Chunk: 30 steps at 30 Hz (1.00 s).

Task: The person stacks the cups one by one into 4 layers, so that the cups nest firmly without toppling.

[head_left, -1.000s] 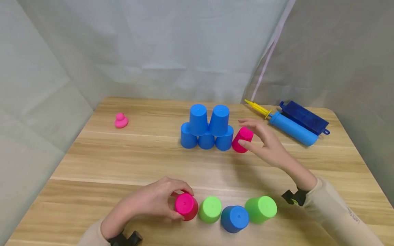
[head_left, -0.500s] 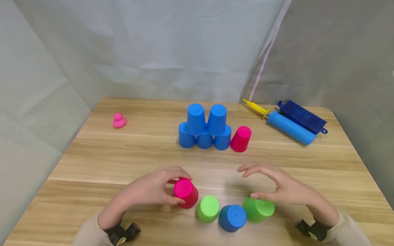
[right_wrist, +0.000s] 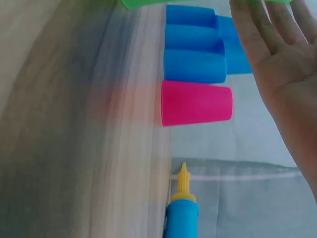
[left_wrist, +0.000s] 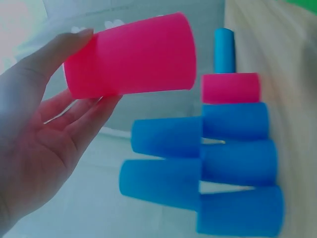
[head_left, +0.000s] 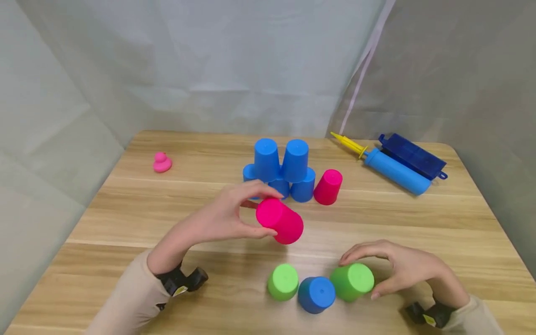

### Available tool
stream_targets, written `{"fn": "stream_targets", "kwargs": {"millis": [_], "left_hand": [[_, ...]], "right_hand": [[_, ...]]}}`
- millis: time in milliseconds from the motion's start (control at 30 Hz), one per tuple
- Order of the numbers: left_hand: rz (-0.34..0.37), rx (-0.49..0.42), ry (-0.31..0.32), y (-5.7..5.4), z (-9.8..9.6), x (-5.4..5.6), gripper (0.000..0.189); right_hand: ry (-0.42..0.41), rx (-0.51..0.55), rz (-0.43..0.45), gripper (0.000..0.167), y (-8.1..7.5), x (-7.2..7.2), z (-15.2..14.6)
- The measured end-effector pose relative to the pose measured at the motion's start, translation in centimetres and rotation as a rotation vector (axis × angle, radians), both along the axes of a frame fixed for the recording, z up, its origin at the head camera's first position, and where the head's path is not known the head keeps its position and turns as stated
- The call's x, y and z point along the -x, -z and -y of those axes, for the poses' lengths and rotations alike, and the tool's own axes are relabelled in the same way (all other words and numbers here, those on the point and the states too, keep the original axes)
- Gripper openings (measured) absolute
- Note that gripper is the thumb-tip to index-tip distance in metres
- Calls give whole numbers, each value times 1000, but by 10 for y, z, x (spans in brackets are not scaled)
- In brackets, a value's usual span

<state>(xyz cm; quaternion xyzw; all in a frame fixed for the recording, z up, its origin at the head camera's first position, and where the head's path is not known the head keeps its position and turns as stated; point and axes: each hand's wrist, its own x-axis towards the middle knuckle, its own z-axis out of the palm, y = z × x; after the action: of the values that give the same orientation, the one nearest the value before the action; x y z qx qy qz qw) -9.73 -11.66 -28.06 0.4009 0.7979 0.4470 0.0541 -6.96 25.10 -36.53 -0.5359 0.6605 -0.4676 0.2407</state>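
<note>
My left hand (head_left: 228,214) holds a pink cup (head_left: 284,223) in the air, its closed end tilted toward me; the left wrist view shows thumb and fingers around this end. Behind it, a blue cup stack (head_left: 296,160) has two cups over a row of three, partly hidden by the hand. A second pink cup (head_left: 328,187) stands upside down at the row's right end. My right hand (head_left: 404,267) curls around a green cup (head_left: 351,282) on the table, fingers behind it, thumb at its right side. Left of that are a blue cup (head_left: 317,295) and another green cup (head_left: 283,282).
A pink rubber duck (head_left: 162,163) sits at the back left of the wooden table (head_left: 138,214). At the back right lie a blue hand pump (head_left: 395,171) with a yellow nozzle and a dark blue tray (head_left: 413,156). Pale cloth (head_left: 234,65) hangs behind.
My left hand has lifted the pink cup off the table and carried it forward and right. My right hand has left the standing pink cup and come back to the right-hand green cup.
</note>
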Motion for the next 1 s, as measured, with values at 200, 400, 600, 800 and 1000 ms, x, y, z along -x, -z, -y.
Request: {"fn": "stream_targets", "kwargs": {"millis": [200,400,600,800,1000], "left_hand": [[-146,-125,-26,-17,-28,25,52],[-254,-149,-61,-27,-48,50,52],[-240,-69,-88,-30,-65,74,51],[-226,18,-108,-27,-83,91,54],[-276,118,-87,-25,-96,100,54]], "right_hand": [[-16,-7,-9,64,1,1,-4],[-9,-26,-62,59,2,2,-3],[-10,-39,-37,57,3,4,-3],[-5,-46,-27,54,3,4,-2],[15,-60,6,52,2,3,-4]]}}
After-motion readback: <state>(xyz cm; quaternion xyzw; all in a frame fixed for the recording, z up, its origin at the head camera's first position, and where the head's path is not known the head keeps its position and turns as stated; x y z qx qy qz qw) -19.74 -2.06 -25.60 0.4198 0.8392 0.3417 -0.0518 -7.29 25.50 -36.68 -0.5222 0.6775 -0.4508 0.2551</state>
